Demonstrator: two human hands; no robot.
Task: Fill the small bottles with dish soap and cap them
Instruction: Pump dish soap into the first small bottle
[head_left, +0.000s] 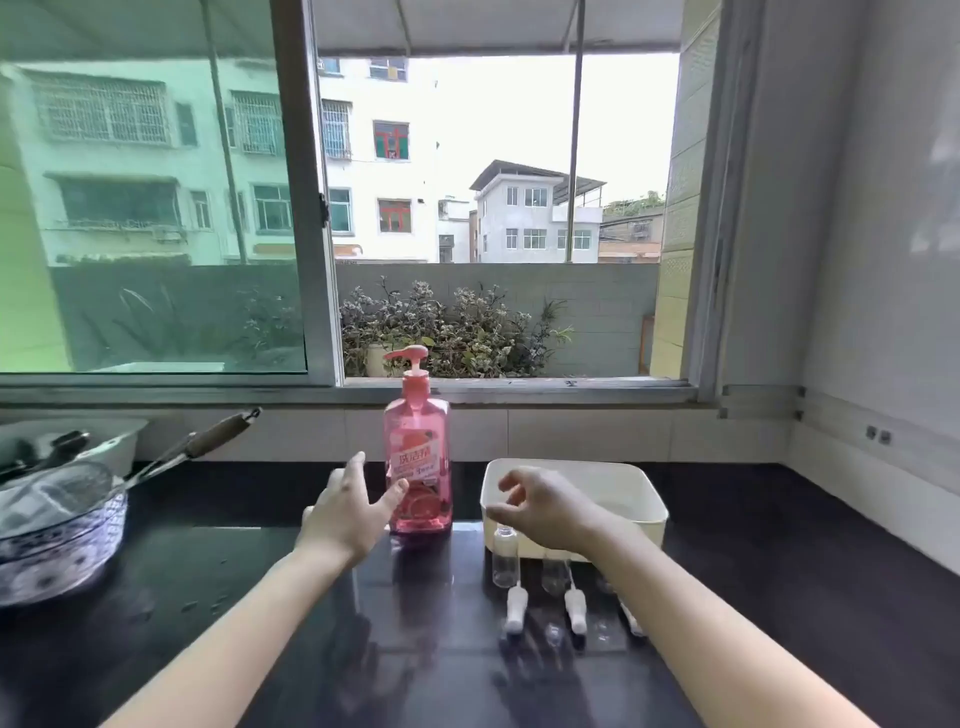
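Overhead, a sliding window (156, 208) fills the upper half of the frame, its left pane tinted green in a dull metal frame. Below it the table (234, 571) spreads across the lower half as a black, glossy slab that mirrors what stands on it.

At the left edge sits a round bowl (52, 561) patterned in blue and white, with a wire-mesh strainer (67, 488) lying in it, its long handle slanting up to the right. Right of centre stands a white plastic tub (654, 519), rectangular with rounded corners.

The soap bottle (418, 467) stands upright at the centre, just left of the tub: tall, flat-sided, clear pink plastic with a pink pump head and a printed label.

The left hand (345, 514) is beside it with straight, spread fingers (397, 491), one tip meeting the bottle's front and nothing gripped. The right hand (545, 509) hovers over the tub's near rim, its fingers (511, 483) loosely curled round nothing.

A small bottle (505, 556), a clear uncapped cylinder, stands just before the tub's near left corner; a second one (555, 574) shows partly under the right wrist. White caps (516, 608) with thin stems lie flat on the table just in front of them.
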